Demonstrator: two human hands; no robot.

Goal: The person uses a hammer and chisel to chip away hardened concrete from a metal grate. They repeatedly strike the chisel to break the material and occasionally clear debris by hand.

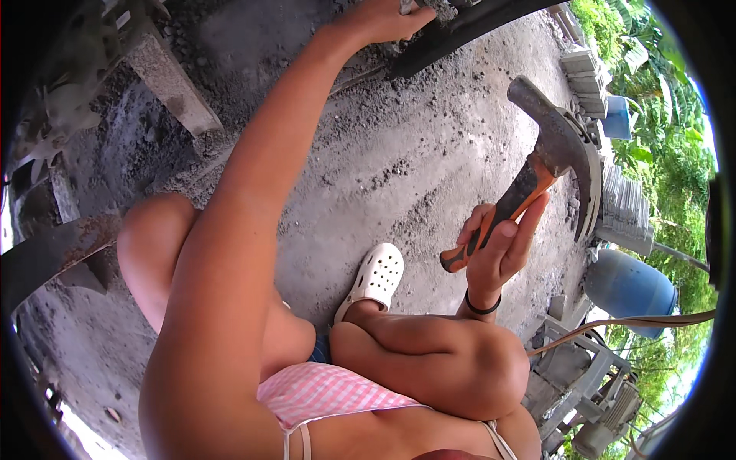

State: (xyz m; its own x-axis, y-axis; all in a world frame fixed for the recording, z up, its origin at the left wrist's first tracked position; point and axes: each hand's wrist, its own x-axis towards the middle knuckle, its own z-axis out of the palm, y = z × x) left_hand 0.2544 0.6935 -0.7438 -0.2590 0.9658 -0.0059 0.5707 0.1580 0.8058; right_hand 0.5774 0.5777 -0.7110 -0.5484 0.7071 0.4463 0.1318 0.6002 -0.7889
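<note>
My right hand (497, 249) is closed around the black and orange handle of a claw hammer (512, 201). The hammer is raised, its worn metal head up and its claw curving down on the right. At the top edge, my left hand (383, 19) is closed on a short grey metal rod (407, 7), whose upper part is cut off by the picture's edge. Beside that hand runs a dark curved metal bar (475, 34), with crumbly grey cement mix around it.
Grey grit covers the concrete floor (368, 169). A cement-crusted post (172, 84) and a rusty metal strip (65, 249) are on the left. On the right are stacked grey blocks (625, 207), a blue barrel (630, 287), a motor-driven machine (606, 418) and a brown hose (613, 326).
</note>
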